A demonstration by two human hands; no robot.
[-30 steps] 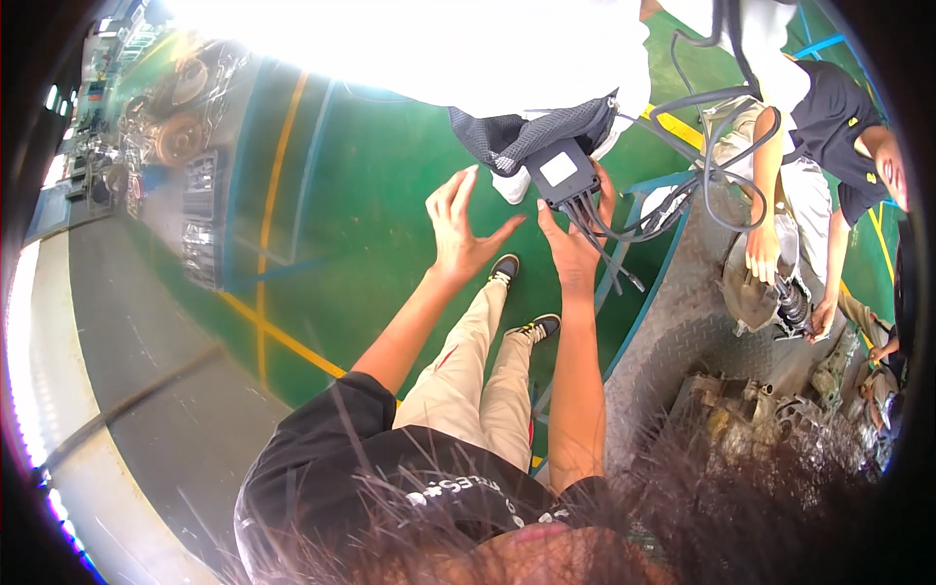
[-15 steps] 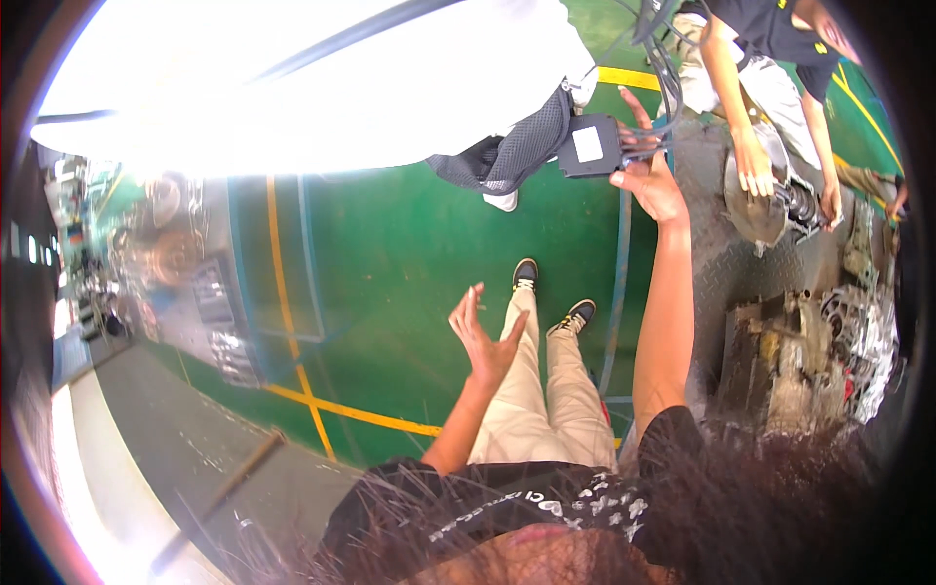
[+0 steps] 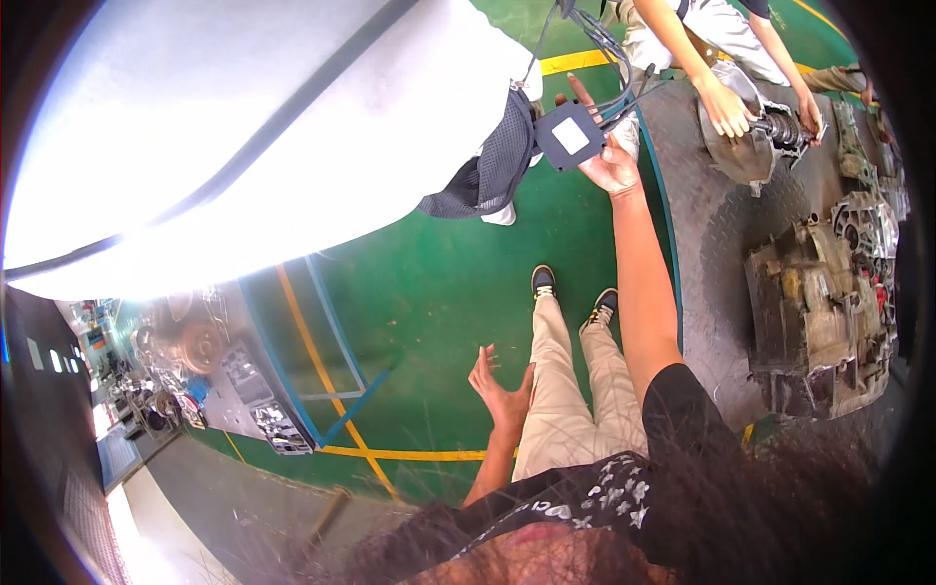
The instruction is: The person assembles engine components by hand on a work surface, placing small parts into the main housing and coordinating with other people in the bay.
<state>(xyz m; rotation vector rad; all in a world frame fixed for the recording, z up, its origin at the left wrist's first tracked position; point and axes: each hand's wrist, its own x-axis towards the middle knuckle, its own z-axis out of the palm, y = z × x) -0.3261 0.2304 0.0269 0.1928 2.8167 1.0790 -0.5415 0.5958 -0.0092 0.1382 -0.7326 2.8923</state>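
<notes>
My right arm reaches forward, and my right hand [image 3: 612, 171] supports a flat black square box [image 3: 569, 136] with a white label. The thumb lies at the box's near right edge, and the other fingers are partly behind it. Dark cables [image 3: 614, 58] run from the box's right side upward. Left of the box hangs a dark grey mesh strap [image 3: 492, 161], touching or very close to it. My left hand [image 3: 502, 395] is low in front of my body, fingers apart, holding nothing.
A large, overexposed white shape [image 3: 322, 146] fills the upper left. At upper right, a co-worker's hands [image 3: 726, 107] hold a geared shaft [image 3: 780, 129] by a metal housing [image 3: 736, 151]. A greasy metal casing [image 3: 809, 312] sits on the dark metal surface [image 3: 707, 292] at right.
The view has shifted, showing more of the white shape and the metal casing. The black box has tilted, its labelled face turned more toward me. My left hand stays open.
</notes>
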